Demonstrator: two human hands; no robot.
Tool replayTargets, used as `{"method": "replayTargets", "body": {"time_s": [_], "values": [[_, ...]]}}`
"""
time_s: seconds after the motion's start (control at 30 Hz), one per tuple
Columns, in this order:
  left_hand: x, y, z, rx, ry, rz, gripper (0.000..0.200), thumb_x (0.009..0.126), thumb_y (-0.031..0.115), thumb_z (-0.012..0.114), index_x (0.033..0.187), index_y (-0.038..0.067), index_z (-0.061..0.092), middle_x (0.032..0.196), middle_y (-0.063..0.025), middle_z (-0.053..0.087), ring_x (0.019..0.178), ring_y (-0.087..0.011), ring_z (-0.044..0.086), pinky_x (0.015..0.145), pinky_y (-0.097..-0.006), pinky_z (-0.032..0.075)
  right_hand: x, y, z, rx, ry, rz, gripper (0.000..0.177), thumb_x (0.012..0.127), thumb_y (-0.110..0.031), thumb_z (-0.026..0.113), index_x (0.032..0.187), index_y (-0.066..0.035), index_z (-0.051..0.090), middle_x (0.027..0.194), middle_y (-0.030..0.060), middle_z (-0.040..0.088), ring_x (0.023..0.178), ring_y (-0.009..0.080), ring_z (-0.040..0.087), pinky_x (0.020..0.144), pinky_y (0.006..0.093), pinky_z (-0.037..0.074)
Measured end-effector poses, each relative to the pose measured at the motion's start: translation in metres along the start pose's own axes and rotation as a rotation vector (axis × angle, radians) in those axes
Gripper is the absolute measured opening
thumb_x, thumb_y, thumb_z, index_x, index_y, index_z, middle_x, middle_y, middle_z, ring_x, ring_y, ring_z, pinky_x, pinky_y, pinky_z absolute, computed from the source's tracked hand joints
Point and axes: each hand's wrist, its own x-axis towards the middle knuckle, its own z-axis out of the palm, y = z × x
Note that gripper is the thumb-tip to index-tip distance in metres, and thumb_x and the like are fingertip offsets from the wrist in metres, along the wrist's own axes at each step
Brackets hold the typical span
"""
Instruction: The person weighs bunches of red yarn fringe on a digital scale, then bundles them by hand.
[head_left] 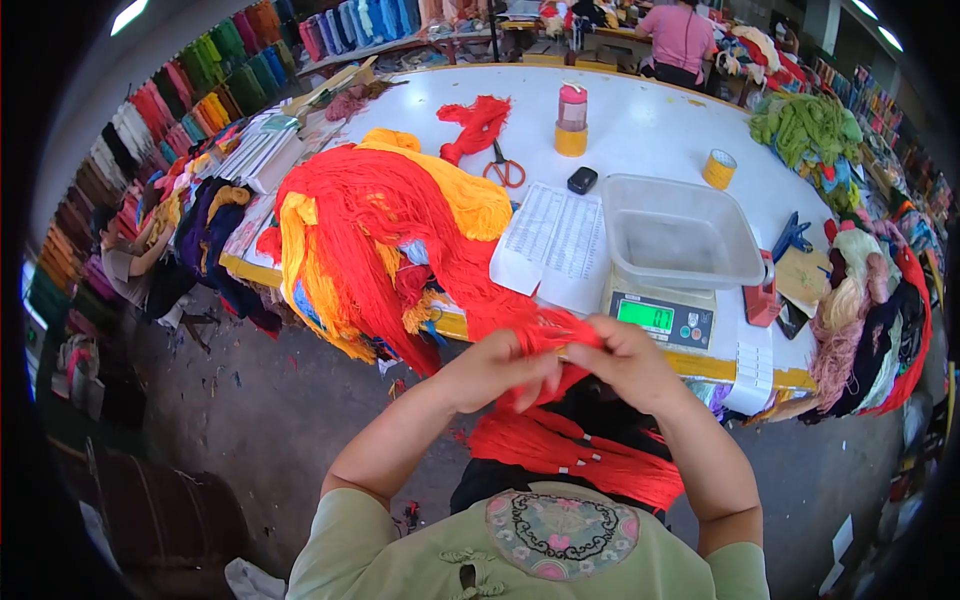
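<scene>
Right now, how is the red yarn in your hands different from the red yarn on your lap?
The held yarn is bunched up between the left hand and right hand; the lap yarn lies in long strands. The lap yarn has small white bands; I see none on the held yarn. Both are bright red.

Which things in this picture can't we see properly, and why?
All in the head view:
- Right hand's fingertips: blurred among the thin red yarn, so its exact grip is unclear.
- Words on the printed white paper: too small.
- Top plate of the grey digital scale: hidden by the clear plastic tub.
- Anything under the big red and yellow yarn heap: covered.
- Head of the person in pink: cut off by the top edge.
</scene>
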Motion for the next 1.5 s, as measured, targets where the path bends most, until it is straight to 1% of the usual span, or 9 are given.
{"method": "replayTargets", "body": {"time_s": [0.1, 0.2, 0.27, 0.33, 0.73, 1.0, 1.2, 1.3, 1.5], "values": [[-0.044, 0.007, -0.031, 0.013, -0.258, 0.012, 0.034, 0.093, 0.026, 0.064, 0.11, -0.003, 0.063, 0.071, -0.0069, 0.061, 0.052, -0.0074, 0.052, 0.045, -0.0223, 0.037, -0.032, -0.017, -0.032, 0.279, 0.199, 0.158, 0.016, 0.095, -0.025, 0.064, 0.092, -0.009, 0.064, 0.068, -0.0069, 0.048, 0.053, 0.0019, 0.035, 0.046, 0.0194, 0.025], [-0.094, 0.015, -0.075, -0.658, 0.12, 0.519, 0.025, 0.096, 0.026, 0.06, 0.107, 0.003, 0.062, 0.078, -0.0013, 0.061, 0.062, -0.0104, 0.056, 0.056, -0.026, 0.046, -0.087, 0.006, -0.072, 0.255, 0.267, 0.277, 0.021, 0.094, -0.029, 0.065, 0.091, -0.009, 0.062, 0.067, -0.0063, 0.048, 0.053, 0.002, 0.036, 0.045, 0.0193, 0.024], [-0.126, 0.051, -0.094, -0.937, 0.73, 0.681, 0.019, 0.102, 0.016, 0.046, 0.11, 0.003, 0.058, 0.079, 0.0031, 0.055, 0.069, -0.0086, 0.055, 0.06, -0.024, 0.045, -0.122, 0.025, -0.094, 0.218, 0.367, 0.478, 0.023, 0.094, -0.031, 0.065, 0.088, -0.009, 0.061, 0.066, -0.0061, 0.047, 0.052, 0.0023, 0.036, 0.044, 0.0187, 0.024], [-0.175, 0.045, -0.168, -0.84, 0.603, 0.735, 0.021, 0.103, 0.015, 0.046, 0.116, 0.001, 0.054, 0.077, 0.0039, 0.052, 0.06, -0.0039, 0.046, 0.056, -0.0197, 0.038, -0.155, 0.047, -0.117, 0.173, 0.49, 0.552, 0.024, 0.094, -0.032, 0.064, 0.085, -0.01, 0.06, 0.064, -0.0063, 0.046, 0.05, 0.0025, 0.035, 0.042, 0.0185, 0.023], [-0.205, 0.061, -0.276, -0.304, 1.485, 0.55, 0.022, 0.106, 0.026, 0.043, 0.104, 0.007, 0.053, 0.063, 0.0061, 0.04, 0.044, -0.0034, 0.026, 0.038, -0.0217, 0.019, -0.246, 0.16, -0.221, -0.409, 0.915, 0.591, 0.027, 0.1, -0.029, 0.051, 0.082, -0.009, 0.056, 0.061, -0.0035, 0.043, 0.047, 0.0082, 0.033, 0.043, 0.0271, 0.026], [-0.22, 0.019, -0.325, -0.185, 1.542, 0.526, 0.019, 0.104, 0.023, 0.043, 0.1, 0.007, 0.052, 0.065, 0.0041, 0.044, 0.045, -0.0042, 0.028, 0.038, -0.0222, 0.02, -0.253, 0.154, -0.238, -1.156, 0.976, 0.75, 0.04, 0.1, -0.037, 0.044, 0.094, -0.003, 0.065, 0.092, 0.0231, 0.067, 0.092, 0.042, 0.064, 0.077, 0.0502, 0.047], [-0.276, -0.003, -0.346, -0.227, 1.682, 0.531, 0.016, 0.104, 0.021, 0.044, 0.099, 0.01, 0.053, 0.063, 0.0045, 0.04, 0.044, -0.0048, 0.025, 0.038, -0.0223, 0.017, -0.322, 0.171, -0.256, -1.197, 1.045, 0.743, 0.042, 0.102, -0.039, 0.042, 0.11, -0.006, 0.066, 0.094, 0.0188, 0.069, 0.091, 0.0388, 0.066, 0.077, 0.0483, 0.048], [-0.245, -0.018, -0.298, -0.342, 1.355, 0.339, 0.021, 0.105, 0.024, 0.043, 0.104, 0.007, 0.056, 0.065, 0.0029, 0.044, 0.046, -0.0051, 0.029, 0.041, -0.0217, 0.02, -0.326, 0.16, -0.233, -1.168, 0.971, 0.766, 0.041, 0.102, -0.039, 0.042, 0.112, -0.006, 0.066, 0.094, 0.0188, 0.069, 0.09, 0.0382, 0.066, 0.076, 0.0463, 0.049], [-0.194, -0.029, -0.241, 0.111, 1.406, 0.26, 0.026, 0.106, 0.029, 0.044, 0.098, 0.009, 0.06, 0.061, 0.0077, 0.041, 0.046, -0.0024, 0.03, 0.042, -0.0213, 0.021, -0.338, 0.122, -0.24, -1.509, 0.905, 0.848, 0.037, 0.102, -0.039, 0.041, 0.104, -0.009, 0.062, 0.086, 0.0186, 0.069, 0.083, 0.0399, 0.067, 0.069, 0.0512, 0.049]]}}
